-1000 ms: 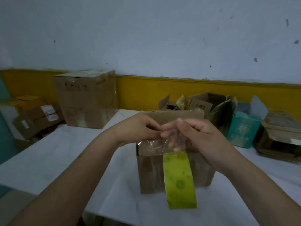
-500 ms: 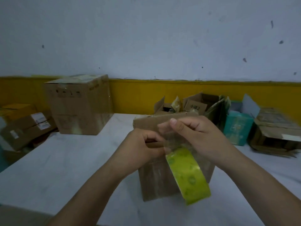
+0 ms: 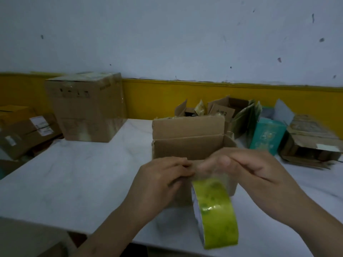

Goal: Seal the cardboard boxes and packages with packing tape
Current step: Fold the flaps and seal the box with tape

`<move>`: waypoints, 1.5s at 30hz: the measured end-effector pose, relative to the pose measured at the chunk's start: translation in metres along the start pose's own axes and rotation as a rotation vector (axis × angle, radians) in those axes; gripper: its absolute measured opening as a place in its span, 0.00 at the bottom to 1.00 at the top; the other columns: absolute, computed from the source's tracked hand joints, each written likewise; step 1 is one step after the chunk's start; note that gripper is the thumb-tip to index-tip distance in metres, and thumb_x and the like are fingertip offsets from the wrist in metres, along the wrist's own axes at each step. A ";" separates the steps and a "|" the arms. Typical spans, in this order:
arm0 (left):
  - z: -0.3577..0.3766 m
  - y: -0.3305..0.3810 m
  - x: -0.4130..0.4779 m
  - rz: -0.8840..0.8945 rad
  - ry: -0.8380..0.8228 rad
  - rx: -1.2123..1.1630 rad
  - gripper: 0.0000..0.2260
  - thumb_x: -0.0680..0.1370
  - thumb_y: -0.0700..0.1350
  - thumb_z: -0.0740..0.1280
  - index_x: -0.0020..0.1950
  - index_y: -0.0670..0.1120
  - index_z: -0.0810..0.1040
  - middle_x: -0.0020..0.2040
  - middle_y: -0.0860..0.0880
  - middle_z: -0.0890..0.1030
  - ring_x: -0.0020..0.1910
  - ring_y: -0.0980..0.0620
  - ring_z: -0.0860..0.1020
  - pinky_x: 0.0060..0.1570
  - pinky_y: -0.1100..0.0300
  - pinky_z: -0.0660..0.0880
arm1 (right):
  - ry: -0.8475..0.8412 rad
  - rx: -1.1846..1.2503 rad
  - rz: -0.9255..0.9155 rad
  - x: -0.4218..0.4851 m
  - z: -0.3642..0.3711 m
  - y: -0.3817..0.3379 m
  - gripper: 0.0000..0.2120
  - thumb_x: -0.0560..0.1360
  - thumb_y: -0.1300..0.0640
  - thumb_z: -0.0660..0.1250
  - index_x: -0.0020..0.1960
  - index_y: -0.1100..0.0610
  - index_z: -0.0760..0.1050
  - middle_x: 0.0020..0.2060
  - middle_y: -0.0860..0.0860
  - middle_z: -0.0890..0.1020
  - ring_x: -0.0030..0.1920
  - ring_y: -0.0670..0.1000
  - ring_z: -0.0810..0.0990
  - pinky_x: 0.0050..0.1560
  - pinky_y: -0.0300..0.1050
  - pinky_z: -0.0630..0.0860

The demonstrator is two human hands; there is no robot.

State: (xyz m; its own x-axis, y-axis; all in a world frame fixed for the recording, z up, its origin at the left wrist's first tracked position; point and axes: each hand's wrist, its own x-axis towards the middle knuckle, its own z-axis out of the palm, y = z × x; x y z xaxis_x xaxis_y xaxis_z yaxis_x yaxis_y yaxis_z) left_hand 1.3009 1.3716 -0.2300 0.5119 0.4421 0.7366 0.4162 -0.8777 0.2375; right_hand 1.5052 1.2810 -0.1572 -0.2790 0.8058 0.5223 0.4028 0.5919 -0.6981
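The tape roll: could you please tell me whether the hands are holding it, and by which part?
Both pinch the clear unrolled strip above the tape roll, left hand at its left edge, right hand at its right; the roll hangs below.

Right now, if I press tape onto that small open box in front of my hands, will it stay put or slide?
The small open box probably slides easily: it sits loose on a smooth white table. It looks light, with thin walls, though its contents are hidden. With the rear flap up, its top may flex under pressure.
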 end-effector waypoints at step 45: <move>0.011 -0.014 0.003 -0.305 0.031 -0.116 0.30 0.69 0.49 0.80 0.60 0.59 0.62 0.55 0.59 0.62 0.51 0.65 0.70 0.49 0.71 0.73 | -0.406 -0.453 0.612 0.093 0.037 0.067 0.22 0.78 0.43 0.64 0.30 0.53 0.75 0.24 0.49 0.72 0.26 0.47 0.68 0.35 0.45 0.67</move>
State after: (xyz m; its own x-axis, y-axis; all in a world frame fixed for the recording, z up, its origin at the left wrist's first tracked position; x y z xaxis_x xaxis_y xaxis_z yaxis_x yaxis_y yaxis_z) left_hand 1.3048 1.3872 -0.2382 0.3528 0.6837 0.6388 0.4572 -0.7216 0.5198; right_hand 1.4737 1.3968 -0.1737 -0.1548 0.9752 -0.1583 0.8687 0.0580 -0.4919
